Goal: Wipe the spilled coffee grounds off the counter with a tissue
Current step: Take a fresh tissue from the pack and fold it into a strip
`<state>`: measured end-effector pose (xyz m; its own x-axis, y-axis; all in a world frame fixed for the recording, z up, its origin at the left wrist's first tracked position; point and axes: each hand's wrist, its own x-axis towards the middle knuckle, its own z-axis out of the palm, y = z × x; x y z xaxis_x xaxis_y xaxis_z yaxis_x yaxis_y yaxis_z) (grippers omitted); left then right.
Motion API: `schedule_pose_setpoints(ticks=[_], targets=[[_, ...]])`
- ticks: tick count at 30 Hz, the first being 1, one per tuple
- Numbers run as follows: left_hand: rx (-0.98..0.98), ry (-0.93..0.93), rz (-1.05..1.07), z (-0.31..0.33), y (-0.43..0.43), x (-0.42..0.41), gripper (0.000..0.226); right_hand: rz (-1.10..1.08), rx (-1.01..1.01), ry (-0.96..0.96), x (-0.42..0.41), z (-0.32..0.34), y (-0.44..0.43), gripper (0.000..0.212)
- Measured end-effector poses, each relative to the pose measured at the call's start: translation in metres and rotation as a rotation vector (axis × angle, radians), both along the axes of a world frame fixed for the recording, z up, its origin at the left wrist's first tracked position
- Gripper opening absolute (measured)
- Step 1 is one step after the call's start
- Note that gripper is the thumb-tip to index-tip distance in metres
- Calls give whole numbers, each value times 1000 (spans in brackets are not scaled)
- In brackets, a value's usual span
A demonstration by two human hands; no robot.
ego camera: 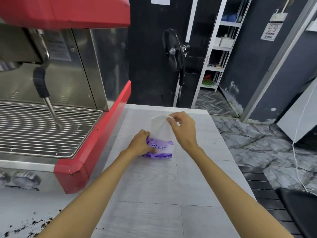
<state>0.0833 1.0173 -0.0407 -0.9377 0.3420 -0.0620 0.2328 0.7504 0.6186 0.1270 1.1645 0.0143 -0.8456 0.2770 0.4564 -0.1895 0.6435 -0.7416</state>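
L grip [139,143] clamped; R grip [182,129] pinching, raised.

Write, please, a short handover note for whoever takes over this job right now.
Left hand grips the purple tissue pack, holding it on the counter.
Right hand pinches a white tissue drawn up out of the pack.
Coffee grounds lie scattered at the counter's near-left corner, in front of the espresso machine.
Done: tissue partly pulled out.
Left: pull it free, wipe up the grounds.
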Motion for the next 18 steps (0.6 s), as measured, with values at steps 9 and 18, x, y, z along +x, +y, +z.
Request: schedule_pose_setpoints(ticks=[9,18], targets=[[239,-96,75,16,-7,11,102,-35,-100,256,18,42,8,10],[773,-24,-18,100,-19,64,61,85,19,112,59,61,6,14]])
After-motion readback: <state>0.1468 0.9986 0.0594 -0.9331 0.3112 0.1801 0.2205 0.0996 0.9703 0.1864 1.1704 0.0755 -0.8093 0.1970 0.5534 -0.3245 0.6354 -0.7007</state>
